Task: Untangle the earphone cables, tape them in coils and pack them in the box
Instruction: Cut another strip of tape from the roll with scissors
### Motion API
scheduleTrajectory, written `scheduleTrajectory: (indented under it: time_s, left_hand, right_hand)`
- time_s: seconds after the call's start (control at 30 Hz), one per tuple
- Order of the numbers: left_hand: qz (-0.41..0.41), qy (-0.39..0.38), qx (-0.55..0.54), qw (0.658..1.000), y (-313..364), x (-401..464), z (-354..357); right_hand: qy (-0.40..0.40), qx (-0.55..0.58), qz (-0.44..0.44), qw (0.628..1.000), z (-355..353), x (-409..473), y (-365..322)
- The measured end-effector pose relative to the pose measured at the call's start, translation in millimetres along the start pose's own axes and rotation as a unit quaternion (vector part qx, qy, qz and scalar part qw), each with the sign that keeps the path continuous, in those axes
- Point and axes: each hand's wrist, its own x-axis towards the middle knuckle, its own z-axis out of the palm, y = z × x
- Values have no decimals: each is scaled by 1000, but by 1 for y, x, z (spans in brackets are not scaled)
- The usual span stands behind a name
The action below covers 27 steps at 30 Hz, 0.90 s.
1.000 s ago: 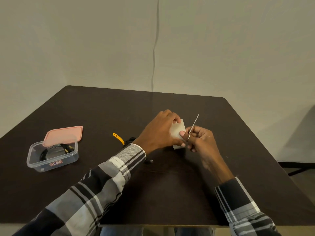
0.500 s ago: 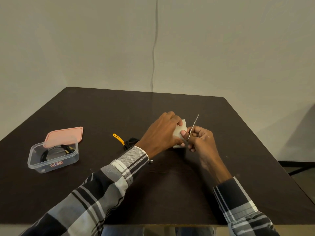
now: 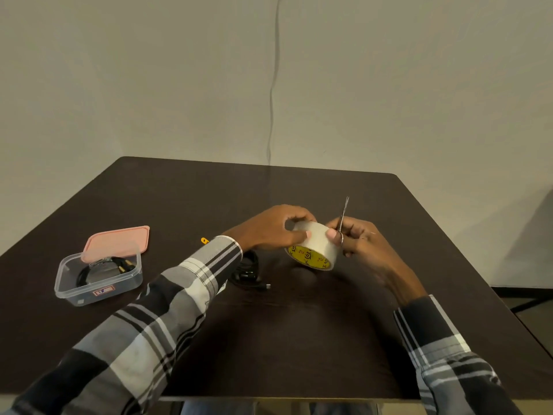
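Note:
My left hand (image 3: 273, 227) grips a roll of clear tape (image 3: 312, 245) with a yellow core, held above the table's middle. My right hand (image 3: 357, 239) holds thin scissors (image 3: 343, 215), blades pointing up, and its thumb presses the roll's right side. A black coiled cable (image 3: 247, 268) lies on the table under my left wrist, partly hidden by the sleeve. A clear plastic box (image 3: 98, 277) at the left holds another coiled black cable (image 3: 98, 268).
A pink lid (image 3: 118, 242) leans on the box's far rim. A small yellow piece (image 3: 204, 240) peeks out beside my left sleeve. The dark table (image 3: 299, 339) ends close in front of me and at the right.
The tape roll has tilted so its yellow core faces me. My left arm shifted, covering most of the yellow piece and uncovering the black cable.

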Motion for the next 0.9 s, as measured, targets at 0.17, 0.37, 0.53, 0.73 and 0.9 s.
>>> scheduleTrajectory:
  time_s: [0.17, 0.37, 0.53, 0.73, 0.9]
  left_hand:
    - [-131, 93, -95, 982, 11, -1, 13]
    - [-213, 111, -247, 939, 16, -9, 14]
    - [-223, 109, -290, 924, 12, -12, 13]
    - [-249, 142, -358, 889, 14, -14, 17]
    - [-253, 151, -363, 884, 14, -13, 19]
  right_hand:
    - [154, 15, -29, 988, 18, 13, 3]
    - [146, 126, 45, 980, 41, 5, 4]
    - [140, 158, 81, 974, 42, 7, -5]
    - [148, 191, 96, 966, 49, 13, -6]
    - [142, 195, 100, 965, 50, 17, -8]
